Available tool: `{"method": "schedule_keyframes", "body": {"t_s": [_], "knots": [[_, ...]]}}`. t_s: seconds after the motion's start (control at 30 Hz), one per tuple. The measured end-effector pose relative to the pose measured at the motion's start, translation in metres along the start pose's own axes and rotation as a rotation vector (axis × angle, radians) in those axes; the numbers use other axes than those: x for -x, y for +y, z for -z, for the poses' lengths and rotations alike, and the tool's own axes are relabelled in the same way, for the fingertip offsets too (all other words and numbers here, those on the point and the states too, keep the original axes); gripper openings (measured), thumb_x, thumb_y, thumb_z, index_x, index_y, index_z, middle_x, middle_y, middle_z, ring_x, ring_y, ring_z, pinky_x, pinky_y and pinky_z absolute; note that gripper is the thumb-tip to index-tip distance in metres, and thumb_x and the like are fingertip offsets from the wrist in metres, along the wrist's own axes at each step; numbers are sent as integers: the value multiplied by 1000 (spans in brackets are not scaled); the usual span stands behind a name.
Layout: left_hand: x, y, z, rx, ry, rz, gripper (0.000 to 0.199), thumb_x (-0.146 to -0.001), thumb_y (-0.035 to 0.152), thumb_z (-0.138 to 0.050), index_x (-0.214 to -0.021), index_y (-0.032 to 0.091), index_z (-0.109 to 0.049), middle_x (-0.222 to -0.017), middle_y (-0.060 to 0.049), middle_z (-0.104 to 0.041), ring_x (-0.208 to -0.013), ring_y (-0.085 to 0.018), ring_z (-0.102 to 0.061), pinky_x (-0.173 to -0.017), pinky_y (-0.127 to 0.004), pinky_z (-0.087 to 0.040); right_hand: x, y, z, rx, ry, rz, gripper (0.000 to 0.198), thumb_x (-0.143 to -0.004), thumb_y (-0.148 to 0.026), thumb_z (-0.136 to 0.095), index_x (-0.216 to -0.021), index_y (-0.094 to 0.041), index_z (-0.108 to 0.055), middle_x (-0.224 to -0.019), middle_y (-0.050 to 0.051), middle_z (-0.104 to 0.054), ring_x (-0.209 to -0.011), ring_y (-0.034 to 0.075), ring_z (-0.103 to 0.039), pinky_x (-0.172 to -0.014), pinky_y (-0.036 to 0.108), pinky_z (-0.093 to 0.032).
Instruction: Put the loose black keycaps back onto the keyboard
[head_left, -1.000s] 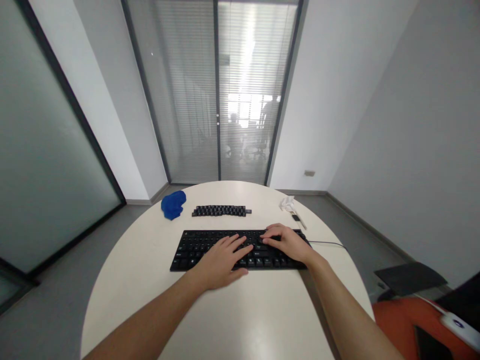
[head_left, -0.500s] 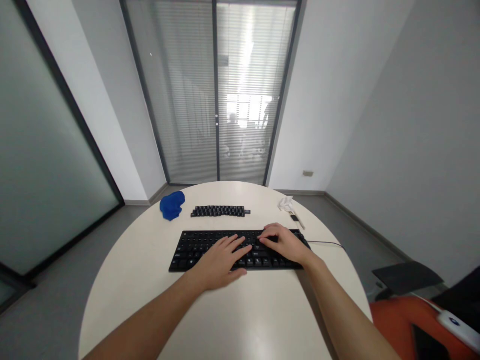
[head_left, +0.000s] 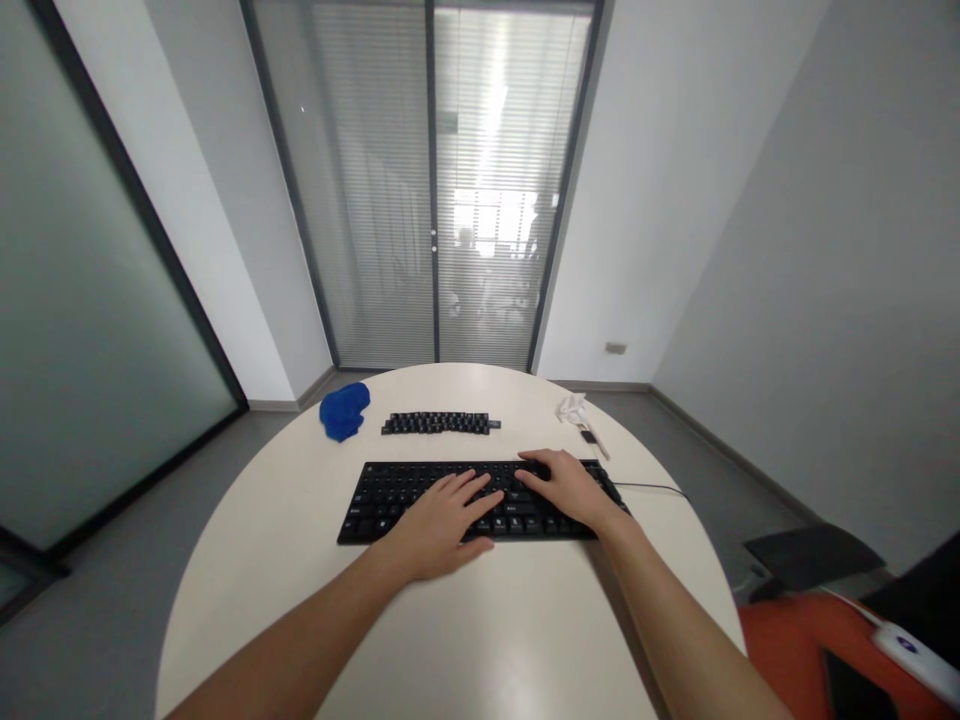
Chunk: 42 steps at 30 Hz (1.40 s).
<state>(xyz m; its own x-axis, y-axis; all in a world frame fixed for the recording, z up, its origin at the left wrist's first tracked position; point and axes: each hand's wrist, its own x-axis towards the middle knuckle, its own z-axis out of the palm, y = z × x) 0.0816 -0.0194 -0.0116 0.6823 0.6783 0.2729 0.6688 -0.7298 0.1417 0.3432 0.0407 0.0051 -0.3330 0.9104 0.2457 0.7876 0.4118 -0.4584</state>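
Note:
A black keyboard [head_left: 367, 500] lies crosswise on the round table. My left hand [head_left: 446, 525] rests on its middle, palm down, fingers spread over the keys and thumb at the front edge. Over the right part of the keyboard is my right hand [head_left: 562, 485], its thumb held apart from the bent fingers; nothing shows between them. The keys beneath both hands are hidden. Behind the keyboard, black keycaps [head_left: 436, 423] stand in close rows.
A crumpled blue cloth [head_left: 344, 411] lies at the table's [head_left: 255, 580] back left. White crumpled tissue [head_left: 573, 408] and a thin light-handled tool [head_left: 596, 440] sit back right. The keyboard cable [head_left: 651, 487] runs off rightward. An orange chair [head_left: 787, 650] holds a phone and a white power strip.
My right hand has shifted slightly, its thumb and fingers opening wider above the keys. My left hand stays where it was.

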Motion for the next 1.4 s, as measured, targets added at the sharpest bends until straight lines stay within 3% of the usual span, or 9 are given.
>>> {"method": "schedule_keyframes", "body": {"t_s": [0.7, 0.97, 1.2, 1.4], "knots": [[0, 3, 4, -15, -13, 7, 63, -94, 48, -59, -151, 29, -39, -159, -9, -38, -146, -32, -34, -117, -53, -31, -11, 9, -1, -27, -101, -42, 43, -87, -51, -65, -118, -22, -70, -119, 9, -73, -112, 29, -66, -102, 44, -47], [1, 0, 0, -1, -1, -1, 63, -95, 51, -57, -151, 29, -38, -158, -8, -38, -146, -32, -34, -117, -53, -30, -16, 13, -4, 58, -150, -25, 44, -86, -47, -67, -122, -22, -67, -125, 9, -70, -119, 30, -62, -105, 46, -43], [1, -1, 1, -9, -10, -3, 63, -96, 52, -55, -151, 27, -38, -159, -10, -36, -146, -33, -34, -117, -53, -29, -14, 12, 0, 2, -149, 1, 43, -88, -51, -64, -120, -23, -68, -121, 8, -71, -114, 29, -64, -101, 43, -46], [1, -2, 1, 4, -10, -13, 63, -96, 54, -53, -151, 27, -38, -158, -10, -38, -146, -33, -34, -117, -53, -28, -31, 2, 4, 11, -182, -1, 33, -93, -49, -54, -95, -21, -73, -98, 8, -76, -92, 26, -69, -84, 36, -50]]}}
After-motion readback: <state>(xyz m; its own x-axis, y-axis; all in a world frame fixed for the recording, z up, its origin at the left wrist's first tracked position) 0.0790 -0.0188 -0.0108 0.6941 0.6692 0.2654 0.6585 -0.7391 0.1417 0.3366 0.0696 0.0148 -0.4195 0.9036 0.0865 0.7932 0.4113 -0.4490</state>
